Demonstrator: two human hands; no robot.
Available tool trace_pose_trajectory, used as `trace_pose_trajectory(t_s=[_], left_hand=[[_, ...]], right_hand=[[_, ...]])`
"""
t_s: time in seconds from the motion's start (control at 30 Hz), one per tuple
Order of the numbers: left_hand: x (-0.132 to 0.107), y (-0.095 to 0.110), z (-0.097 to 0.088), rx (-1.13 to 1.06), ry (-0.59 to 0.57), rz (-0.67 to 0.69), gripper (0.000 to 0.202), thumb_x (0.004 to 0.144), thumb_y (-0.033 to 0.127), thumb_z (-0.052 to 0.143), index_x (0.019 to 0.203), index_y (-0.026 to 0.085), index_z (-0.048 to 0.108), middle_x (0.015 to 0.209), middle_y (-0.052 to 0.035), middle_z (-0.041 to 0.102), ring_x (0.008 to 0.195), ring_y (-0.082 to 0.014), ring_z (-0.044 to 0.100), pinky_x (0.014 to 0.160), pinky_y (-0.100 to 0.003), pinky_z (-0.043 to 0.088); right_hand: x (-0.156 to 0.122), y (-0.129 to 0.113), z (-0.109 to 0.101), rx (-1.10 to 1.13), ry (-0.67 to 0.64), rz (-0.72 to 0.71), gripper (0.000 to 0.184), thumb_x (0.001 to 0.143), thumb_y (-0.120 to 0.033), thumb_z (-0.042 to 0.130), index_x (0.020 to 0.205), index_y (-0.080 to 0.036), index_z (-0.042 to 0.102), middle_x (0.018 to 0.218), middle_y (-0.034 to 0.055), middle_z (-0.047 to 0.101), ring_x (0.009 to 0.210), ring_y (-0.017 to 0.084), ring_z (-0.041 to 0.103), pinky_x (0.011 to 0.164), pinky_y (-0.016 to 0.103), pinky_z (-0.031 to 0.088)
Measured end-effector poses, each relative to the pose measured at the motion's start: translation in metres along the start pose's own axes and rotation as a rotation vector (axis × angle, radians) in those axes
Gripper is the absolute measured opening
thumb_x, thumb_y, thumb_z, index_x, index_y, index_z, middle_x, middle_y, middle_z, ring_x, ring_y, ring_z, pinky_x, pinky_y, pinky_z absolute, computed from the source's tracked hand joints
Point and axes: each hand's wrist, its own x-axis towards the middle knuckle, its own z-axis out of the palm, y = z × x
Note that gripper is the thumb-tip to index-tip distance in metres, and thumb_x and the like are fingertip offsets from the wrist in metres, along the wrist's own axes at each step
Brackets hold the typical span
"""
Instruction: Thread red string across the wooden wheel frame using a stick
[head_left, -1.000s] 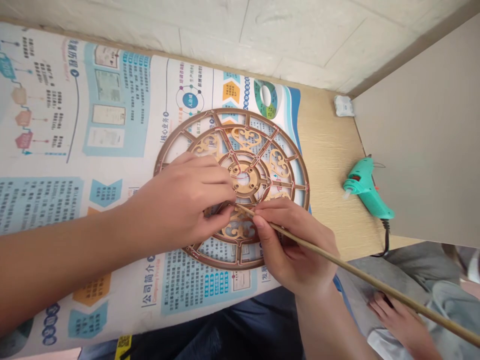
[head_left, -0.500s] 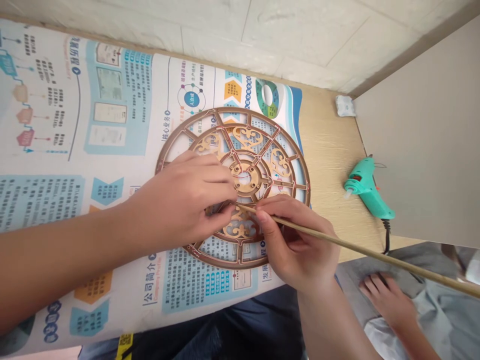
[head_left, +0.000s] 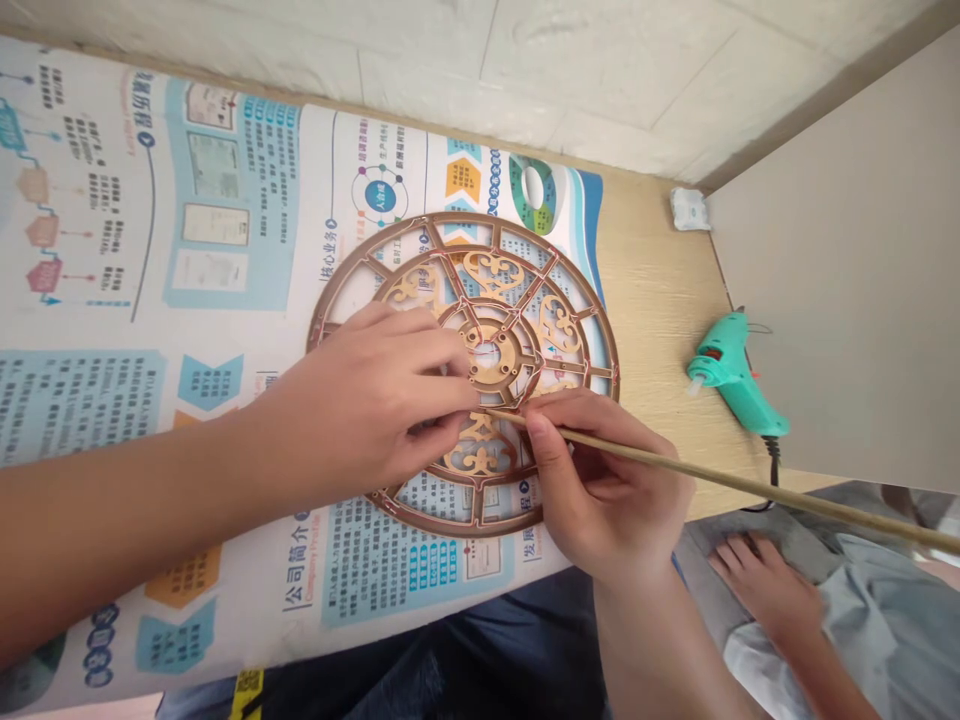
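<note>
A round brown openwork frame [head_left: 475, 518] with gold scroll ornaments lies flat on the printed sheet. Thin reddish wire-like lines run along its spokes and inner ring. My right hand [head_left: 611, 480] grips a long thin wooden stick [head_left: 720, 484] between thumb and fingers, close to its tip. That tip meets the frame just below the central hub, beside the fingertips of my left hand [head_left: 397, 390]. My left hand rests over the frame's left part with thumb and fingers pinched together. What it pinches, if anything, is hidden.
A printed poster sheet [head_left: 247, 450] covers most of the wooden table [head_left: 645, 290]. On the right lie a teal glue gun [head_left: 739, 375] with a black cord and a small white packet [head_left: 689, 209]. Another person's hand [head_left: 765, 585] shows at lower right. A pale panel [head_left: 840, 270] stands beyond.
My right hand has shifted slightly right, and the stick's tip has moved slightly right with it. My left hand stays at nearly the same spot. The other person's hand has moved a little left.
</note>
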Motion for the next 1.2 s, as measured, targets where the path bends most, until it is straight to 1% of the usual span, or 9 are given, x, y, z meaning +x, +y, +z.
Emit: trace_pose_trajectory(t_s=[0.17, 0.27, 0.37, 0.47, 0.6, 0.8, 0.93, 1.03, 1.2], left_hand=[[-0.0004, 0.0011, 0.0004, 0.048, -0.010, 0.020, 0.021, 0.109, 0.019, 0.057, 0.092, 0.023, 0.069, 0.108, -0.0006, 0.064, 0.096, -0.0203, 0.055, 0.086, -0.039, 0.036], [-0.0002, 0.0012, 0.0007, 0.053, -0.008, 0.032, 0.022, 0.109, 0.020, 0.057, 0.090, 0.023, 0.069, 0.106, -0.0004, 0.063, 0.095, -0.0200, 0.055, 0.086, -0.039, 0.036], [-0.0002, 0.0008, 0.0012, 0.060, -0.007, 0.035, 0.022, 0.109, 0.021, 0.057, 0.092, 0.023, 0.070, 0.107, -0.0002, 0.063, 0.097, -0.0200, 0.056, 0.087, -0.039, 0.037], [-0.0005, 0.0003, 0.0019, 0.062, -0.007, 0.035, 0.021, 0.109, 0.021, 0.056, 0.094, 0.023, 0.071, 0.106, -0.0001, 0.063, 0.096, -0.0200, 0.056, 0.087, -0.040, 0.037], [-0.0005, -0.0002, 0.0016, 0.053, -0.003, 0.042, 0.020, 0.109, 0.020, 0.056, 0.098, 0.023, 0.073, 0.104, -0.0001, 0.064, 0.097, -0.0200, 0.057, 0.086, -0.040, 0.038], [0.0006, 0.0004, 0.0003, 0.057, -0.016, 0.039, 0.021, 0.108, 0.019, 0.056, 0.097, 0.023, 0.073, 0.106, -0.0010, 0.064, 0.098, -0.0208, 0.057, 0.087, -0.041, 0.037], [0.0003, -0.0002, 0.0007, 0.042, -0.019, 0.039, 0.018, 0.108, 0.018, 0.057, 0.103, 0.023, 0.074, 0.105, -0.0001, 0.064, 0.098, -0.0197, 0.057, 0.089, -0.040, 0.038], [0.0001, -0.0010, 0.0007, 0.046, -0.020, 0.050, 0.017, 0.108, 0.020, 0.057, 0.102, 0.024, 0.073, 0.105, 0.0000, 0.064, 0.097, -0.0195, 0.056, 0.089, -0.040, 0.038], [-0.0003, -0.0016, 0.0001, 0.051, -0.027, 0.055, 0.019, 0.109, 0.020, 0.055, 0.101, 0.025, 0.072, 0.105, -0.0005, 0.064, 0.098, -0.0196, 0.056, 0.087, -0.039, 0.037]], right_hand=[[-0.0002, -0.0021, 0.0005, -0.048, 0.055, 0.006, 0.015, 0.096, -0.006, 0.071, 0.093, -0.020, 0.069, 0.086, -0.0019, 0.073, 0.079, 0.009, 0.070, 0.066, 0.019, 0.054], [0.0004, -0.0021, 0.0012, -0.029, 0.083, -0.023, 0.016, 0.095, -0.004, 0.071, 0.093, -0.020, 0.068, 0.086, -0.0020, 0.073, 0.081, 0.010, 0.070, 0.069, 0.020, 0.055], [0.0007, -0.0009, 0.0018, 0.015, 0.041, -0.047, 0.017, 0.095, -0.003, 0.071, 0.095, -0.020, 0.069, 0.089, -0.0010, 0.074, 0.085, 0.011, 0.072, 0.074, 0.023, 0.058], [0.0003, 0.0001, 0.0025, 0.014, 0.006, -0.040, 0.018, 0.094, -0.002, 0.071, 0.096, -0.019, 0.069, 0.091, 0.0004, 0.075, 0.085, 0.013, 0.073, 0.075, 0.025, 0.058], [-0.0006, -0.0003, 0.0030, -0.024, 0.051, -0.038, 0.017, 0.093, -0.003, 0.072, 0.095, -0.020, 0.069, 0.088, 0.0010, 0.074, 0.082, 0.013, 0.072, 0.070, 0.025, 0.057], [-0.0008, -0.0015, 0.0022, -0.101, 0.132, -0.010, 0.013, 0.096, -0.009, 0.071, 0.091, -0.022, 0.069, 0.084, 0.0021, 0.074, 0.073, 0.015, 0.069, 0.059, 0.027, 0.055], [-0.0003, -0.0009, 0.0024, -0.043, 0.096, -0.026, 0.015, 0.096, -0.006, 0.070, 0.093, -0.021, 0.068, 0.085, 0.0018, 0.074, 0.077, 0.015, 0.070, 0.065, 0.027, 0.057], [-0.0004, -0.0006, 0.0032, -0.006, 0.055, -0.033, 0.016, 0.095, -0.004, 0.070, 0.093, -0.020, 0.068, 0.086, 0.0019, 0.074, 0.081, 0.015, 0.072, 0.069, 0.027, 0.058], [-0.0017, -0.0013, 0.0034, -0.066, 0.113, -0.019, 0.015, 0.095, -0.005, 0.071, 0.093, -0.020, 0.068, 0.085, 0.0012, 0.072, 0.077, 0.012, 0.069, 0.064, 0.024, 0.054]])
